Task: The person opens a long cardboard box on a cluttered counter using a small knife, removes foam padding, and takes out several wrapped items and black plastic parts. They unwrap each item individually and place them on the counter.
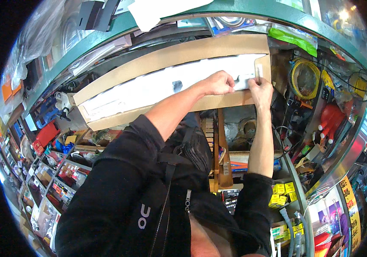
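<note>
A long open cardboard box (235, 45) lies across the view in front of me, with a bright white lining or content (145, 88) inside. A small dark round patch shows near its middle. At the box's right end, my left hand (220, 83) and my right hand (260, 91) face each other, close together. Between them is a small whitish piece (242, 82), perhaps plastic or paper; the fingers of both hands pinch at its two sides. Glare hides its exact shape and the detail of the white surface.
A green-edged counter (299, 19) curves beyond the box, with a black box (95, 16) on it. Coiled yellow cable (305, 78) and red items (331, 119) lie to the right. Compartments of small goods fill the left. Small yellow boxes (278, 194) sit at lower right.
</note>
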